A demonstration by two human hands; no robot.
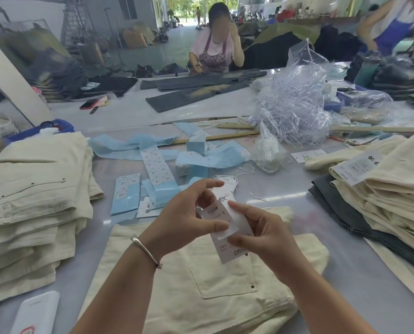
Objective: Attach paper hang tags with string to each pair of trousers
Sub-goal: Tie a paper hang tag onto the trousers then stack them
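At the centre of the frame, I hold a paper hang tag (221,227) over a folded pair of cream trousers (201,285) on the grey worktop (345,273). My left hand (184,218) pinches the tag's left edge between thumb and forefinger, fingers curled round it; my right hand (261,235) grips the right side, forefinger laid across a translucent sticker (235,225) on the tag's face. No string is visible on this tag, though loose strings (244,168) lie just beyond the hands.

The risk, as I judge it, is the sticker going down crooked or creasing if the two grips pull against each other, or the tag bending at the pinch. Stacks of cream trousers (32,201) fill the left edge, and another stack (382,189) the right, some already tagged. Blue backing strips (133,145) and label sheets (126,191) crowd the middle distance, so free room lies mainly over the trousers below my hands.
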